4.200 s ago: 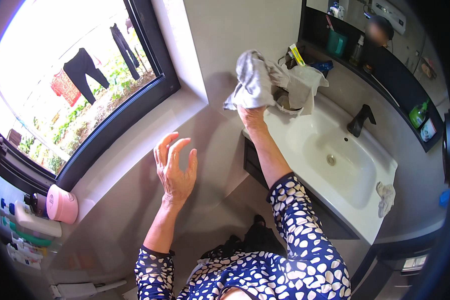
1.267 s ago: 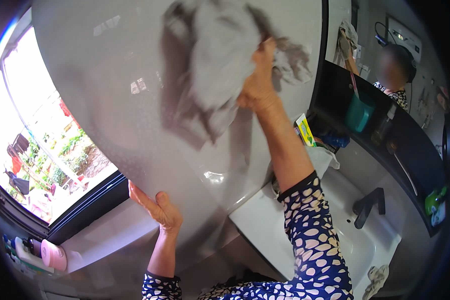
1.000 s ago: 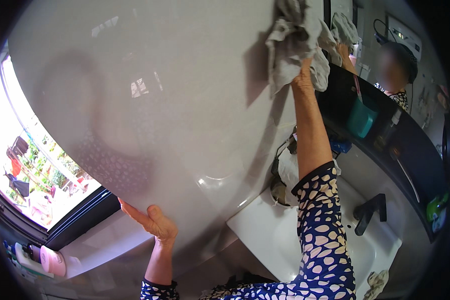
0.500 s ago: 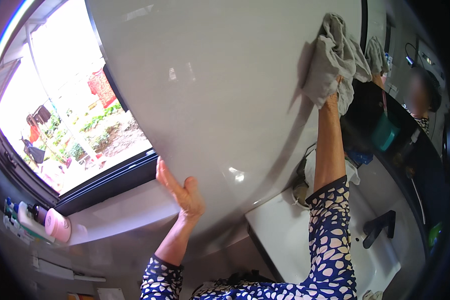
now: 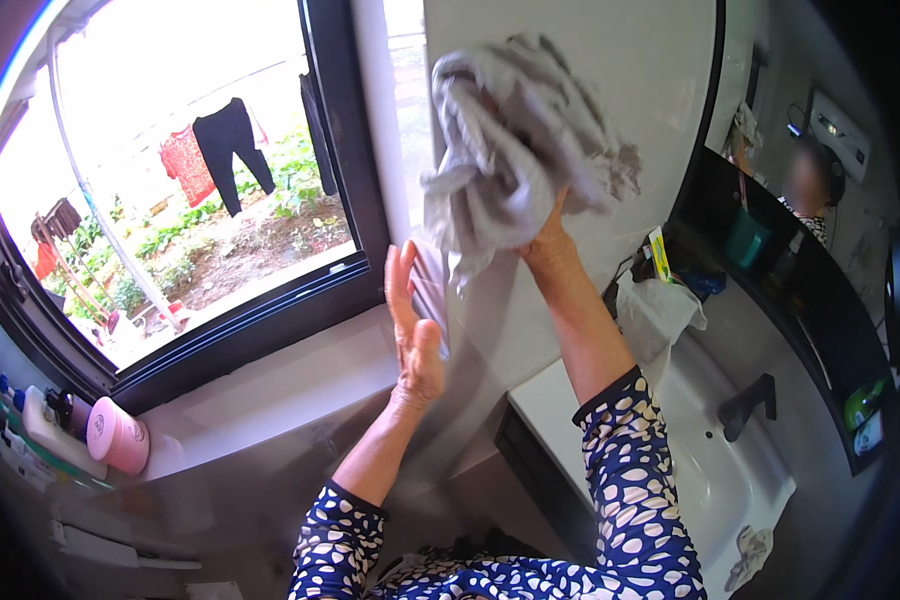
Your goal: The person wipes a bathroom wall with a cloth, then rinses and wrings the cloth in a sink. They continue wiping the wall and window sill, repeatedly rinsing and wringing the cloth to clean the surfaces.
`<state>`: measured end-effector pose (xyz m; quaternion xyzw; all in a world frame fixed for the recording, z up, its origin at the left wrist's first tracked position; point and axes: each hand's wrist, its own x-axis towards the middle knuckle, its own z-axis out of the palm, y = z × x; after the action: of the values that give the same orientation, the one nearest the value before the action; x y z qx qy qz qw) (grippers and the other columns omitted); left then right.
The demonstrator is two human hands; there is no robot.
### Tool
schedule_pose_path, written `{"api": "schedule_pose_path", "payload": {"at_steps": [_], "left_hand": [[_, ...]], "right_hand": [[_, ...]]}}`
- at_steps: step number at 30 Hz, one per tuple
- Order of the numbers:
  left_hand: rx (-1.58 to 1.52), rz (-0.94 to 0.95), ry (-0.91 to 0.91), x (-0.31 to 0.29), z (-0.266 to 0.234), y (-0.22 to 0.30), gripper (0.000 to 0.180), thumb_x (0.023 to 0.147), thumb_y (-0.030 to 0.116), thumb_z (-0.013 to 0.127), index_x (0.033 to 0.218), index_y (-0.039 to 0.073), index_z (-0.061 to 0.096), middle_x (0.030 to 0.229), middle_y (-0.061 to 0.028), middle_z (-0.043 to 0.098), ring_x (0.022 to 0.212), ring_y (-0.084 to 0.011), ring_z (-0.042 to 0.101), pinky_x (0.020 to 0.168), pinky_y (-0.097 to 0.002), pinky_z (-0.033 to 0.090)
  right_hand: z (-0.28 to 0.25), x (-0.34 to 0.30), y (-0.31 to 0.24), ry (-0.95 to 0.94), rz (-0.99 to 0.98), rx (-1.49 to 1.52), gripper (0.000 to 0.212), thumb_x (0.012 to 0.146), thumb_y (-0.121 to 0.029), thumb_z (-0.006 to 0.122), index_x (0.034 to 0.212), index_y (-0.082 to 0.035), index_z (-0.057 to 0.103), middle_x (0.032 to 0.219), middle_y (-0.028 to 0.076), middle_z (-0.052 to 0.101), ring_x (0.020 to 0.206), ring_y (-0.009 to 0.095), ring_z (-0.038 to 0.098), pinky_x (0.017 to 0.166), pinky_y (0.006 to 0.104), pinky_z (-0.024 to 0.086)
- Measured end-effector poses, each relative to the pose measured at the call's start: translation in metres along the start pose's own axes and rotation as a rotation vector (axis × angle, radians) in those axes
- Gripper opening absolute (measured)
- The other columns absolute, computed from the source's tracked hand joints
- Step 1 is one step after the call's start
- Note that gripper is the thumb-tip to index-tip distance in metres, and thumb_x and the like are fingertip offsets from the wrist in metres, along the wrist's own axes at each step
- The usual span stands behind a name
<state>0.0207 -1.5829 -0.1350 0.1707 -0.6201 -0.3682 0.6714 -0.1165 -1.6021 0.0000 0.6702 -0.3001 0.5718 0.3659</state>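
Note:
A bunched grey cloth [image 5: 515, 150] is in my right hand [image 5: 550, 240], raised in front of the glossy pale wall [image 5: 660, 90]. The cloth's folds hide most of my fingers and are blurred by motion; whether it touches the wall, I cannot tell. My left hand [image 5: 416, 335] is open, its fingers stretched upward against the wall's corner edge beside the window [image 5: 365, 200]. Nothing shows in its grasp. Both forearms come out of dark blue sleeves with pale spots.
Below right is a white washbasin [image 5: 730, 470] with a black tap [image 5: 747, 405] and a crumpled cloth [image 5: 750, 555] on its rim. A mirror [image 5: 770, 180] curves along the right. On the sill's left end stand a pink tub [image 5: 118, 436] and several bottles [image 5: 55, 420].
My right hand has brought the grey cloth leftward from the wall's far right side. The view has shifted, showing more of the window. My left hand stays at the wall's corner edge.

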Motion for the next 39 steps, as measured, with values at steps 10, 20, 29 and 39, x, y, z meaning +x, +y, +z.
{"api": "schedule_pose_path", "payload": {"at_steps": [10,20,29,39], "left_hand": [[0.730,0.154,-0.076,-0.024,-0.095,0.030,0.041,0.081,0.031,0.063,0.112,0.005,0.054,0.118,-0.0143,0.050,0.112,-0.0292,0.045,0.093,-0.0404,0.035],[0.920,0.028,-0.160,-0.037,-0.153,0.059,0.033,0.073,0.019,0.068,0.102,0.006,0.059,0.110,-0.0122,0.053,0.107,-0.0318,0.047,0.091,-0.0430,0.036],[0.824,0.035,-0.122,-0.039,-0.160,0.050,0.032,0.073,0.017,0.069,0.101,0.005,0.060,0.111,-0.0130,0.054,0.107,-0.0320,0.048,0.092,-0.0422,0.038],[0.755,0.020,-0.071,-0.040,-0.164,0.049,0.030,0.073,0.014,0.069,0.099,0.004,0.060,0.107,-0.0129,0.056,0.101,-0.0325,0.050,0.087,-0.0411,0.040]], "right_hand": [[0.004,-0.060,-0.081,-0.720,-0.457,-0.552,0.042,0.074,-0.024,0.056,0.114,-0.010,0.058,0.116,0.008,0.057,0.114,0.023,0.049,0.101,0.0397,0.034],[0.028,0.067,-0.066,-0.904,-0.435,-1.187,0.021,0.078,-0.020,0.050,0.082,-0.014,0.070,0.081,0.007,0.066,0.092,0.022,0.056,0.098,0.0420,0.025],[0.048,0.079,-0.093,-0.478,-0.432,-1.201,0.037,0.080,-0.022,0.054,0.113,-0.007,0.056,0.110,0.013,0.055,0.104,0.031,0.049,0.094,0.0501,0.033],[0.054,-0.081,-0.073,-0.938,-0.198,-0.940,0.032,0.082,-0.025,0.049,0.109,-0.012,0.060,0.109,0.013,0.058,0.106,0.032,0.050,0.096,0.0542,0.032]]}}
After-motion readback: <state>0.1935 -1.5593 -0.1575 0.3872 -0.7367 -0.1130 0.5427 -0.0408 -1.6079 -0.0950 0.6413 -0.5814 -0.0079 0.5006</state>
